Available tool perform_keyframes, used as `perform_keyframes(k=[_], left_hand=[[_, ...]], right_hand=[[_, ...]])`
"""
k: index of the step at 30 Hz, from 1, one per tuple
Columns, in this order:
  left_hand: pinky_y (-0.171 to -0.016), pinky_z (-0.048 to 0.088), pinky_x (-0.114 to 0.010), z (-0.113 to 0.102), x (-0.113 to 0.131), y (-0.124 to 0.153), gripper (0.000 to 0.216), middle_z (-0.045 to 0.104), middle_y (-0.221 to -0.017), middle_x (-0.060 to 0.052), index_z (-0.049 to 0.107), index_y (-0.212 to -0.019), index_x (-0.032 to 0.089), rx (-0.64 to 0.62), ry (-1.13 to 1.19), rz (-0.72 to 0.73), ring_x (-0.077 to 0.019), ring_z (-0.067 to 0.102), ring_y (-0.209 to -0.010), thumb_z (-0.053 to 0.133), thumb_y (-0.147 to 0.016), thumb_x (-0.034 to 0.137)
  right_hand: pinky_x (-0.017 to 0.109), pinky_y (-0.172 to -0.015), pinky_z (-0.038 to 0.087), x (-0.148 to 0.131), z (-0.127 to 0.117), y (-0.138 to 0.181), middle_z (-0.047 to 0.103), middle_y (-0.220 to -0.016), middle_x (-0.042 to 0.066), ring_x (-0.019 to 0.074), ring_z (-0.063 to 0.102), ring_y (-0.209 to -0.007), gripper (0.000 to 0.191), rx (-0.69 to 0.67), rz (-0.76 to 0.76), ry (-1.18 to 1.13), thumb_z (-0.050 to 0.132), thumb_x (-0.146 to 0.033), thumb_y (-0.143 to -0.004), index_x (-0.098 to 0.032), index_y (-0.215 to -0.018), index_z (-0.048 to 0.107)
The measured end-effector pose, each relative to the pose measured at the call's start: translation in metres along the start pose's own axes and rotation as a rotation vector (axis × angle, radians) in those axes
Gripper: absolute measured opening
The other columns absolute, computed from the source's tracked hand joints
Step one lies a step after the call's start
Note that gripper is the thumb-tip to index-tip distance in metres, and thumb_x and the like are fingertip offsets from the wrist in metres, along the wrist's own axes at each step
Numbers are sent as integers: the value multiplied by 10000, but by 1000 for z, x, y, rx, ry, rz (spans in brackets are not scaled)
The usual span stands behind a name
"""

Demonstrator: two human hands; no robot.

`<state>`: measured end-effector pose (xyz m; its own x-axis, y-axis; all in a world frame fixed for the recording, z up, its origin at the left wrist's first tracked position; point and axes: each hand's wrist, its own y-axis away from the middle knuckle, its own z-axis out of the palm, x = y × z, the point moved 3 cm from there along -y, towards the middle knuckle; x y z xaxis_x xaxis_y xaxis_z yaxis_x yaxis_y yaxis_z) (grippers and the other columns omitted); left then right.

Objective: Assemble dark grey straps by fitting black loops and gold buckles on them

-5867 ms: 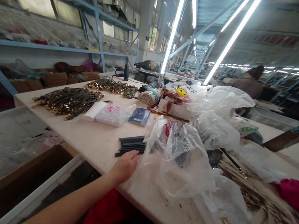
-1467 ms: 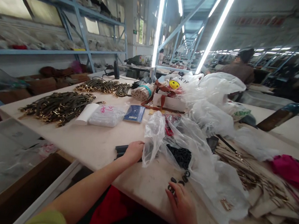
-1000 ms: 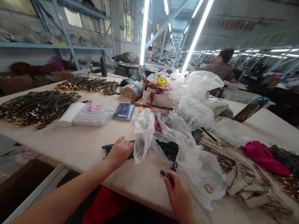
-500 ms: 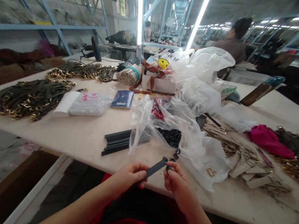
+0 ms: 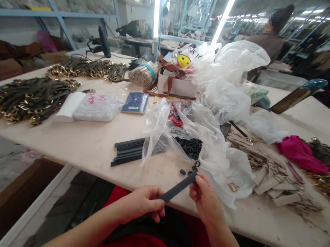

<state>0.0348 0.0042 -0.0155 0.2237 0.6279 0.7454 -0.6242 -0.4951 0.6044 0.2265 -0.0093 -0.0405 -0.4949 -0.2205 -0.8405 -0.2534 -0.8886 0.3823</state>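
Observation:
My left hand (image 5: 147, 202) is closed on the near end of a flat dark strap (image 5: 178, 187). The strap slants up to my right hand (image 5: 205, 197), whose thumb and fingers pinch its far end and hide the tip. Just beyond the right fingers, a few small black loops (image 5: 182, 172) lie on the table. Many more black loops (image 5: 190, 146) are heaped at the mouth of a clear plastic bag (image 5: 216, 161). Left of the bag rests a stack of similar dark strips (image 5: 128, 150), partly covered by the plastic.
Dark straps with gold clasps (image 5: 26, 99) are piled at left, near a wrapped packet (image 5: 97, 106) and a blue booklet (image 5: 135, 103). Beige straps (image 5: 277, 182) and a magenta cloth (image 5: 302, 153) lie at right. A person (image 5: 270, 42) is beyond the table (image 5: 80, 143).
My right hand has shifted slightly right and now pinches the strap's far end, where a loop showed before. More strap extends between my hands. A small black loop lies newly visible on the table.

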Motion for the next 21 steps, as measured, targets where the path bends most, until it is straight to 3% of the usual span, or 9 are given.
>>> perform_keyframes(k=[2, 5, 10, 13, 15, 18, 21], left_hand=[[-531, 383, -195, -8, 3, 9, 201, 604, -643, 16, 537, -774, 132, 24, -56, 17, -75, 525, -514, 605, -680, 296], [-583, 399, -202, -16, 16, 25, 183, 591, -666, 21, 530, -774, 143, 135, -75, 165, -84, 524, -583, 618, -692, 280], [-695, 452, -247, -1, 42, 39, 492, 577, -969, -34, 441, -1199, 243, 98, -223, 470, -129, 567, -777, 611, -738, 251], [-831, 431, -288, 14, 53, 38, 244, 517, -1128, -68, 600, -1024, 236, 116, -479, 652, -184, 527, -987, 560, -788, 279], [-889, 401, -300, 23, 57, 37, 143, 512, -1159, -73, 636, -860, 201, 82, -574, 690, -207, 490, -1060, 548, -799, 295], [-835, 420, -284, 30, 61, 37, 191, 595, -991, -66, 576, -821, 172, -10, -469, 613, -172, 549, -922, 450, -858, 311], [-613, 416, -216, 22, 63, 33, 232, 538, -658, 17, 514, -902, 164, 89, -366, 511, -103, 511, -609, 379, -883, 351]], right_hand=[[151, -382, 267, -8, -13, -3, 472, -540, -64, 51, 364, -433, 199, 59, -31, -45, 644, -344, -701, -200, -769, 525], [152, -383, 275, -7, -20, -1, 473, -553, -61, 55, 366, -438, 198, 59, -2, -74, 645, -344, -696, -199, -740, 518], [158, -384, 232, 22, 8, 17, 440, -538, -64, 48, 327, -419, 216, -83, 217, -117, 623, -338, -719, -189, -687, 470], [168, -393, 211, 36, 27, 30, 419, -532, -65, 51, 305, -424, 197, -190, 290, -112, 596, -355, -739, -193, -706, 488], [180, -395, 216, 39, 31, 35, 431, -545, -55, 62, 315, -435, 211, -219, 281, -72, 588, -388, -743, -197, -703, 509], [185, -411, 245, 38, 26, 36, 466, -574, -45, 65, 351, -453, 239, -237, 262, -82, 597, -430, -743, -197, -730, 544], [180, -437, 294, 29, 15, 30, 546, -653, -24, 64, 411, -488, 255, -209, 223, -138, 640, -416, -727, -198, -848, 583]])
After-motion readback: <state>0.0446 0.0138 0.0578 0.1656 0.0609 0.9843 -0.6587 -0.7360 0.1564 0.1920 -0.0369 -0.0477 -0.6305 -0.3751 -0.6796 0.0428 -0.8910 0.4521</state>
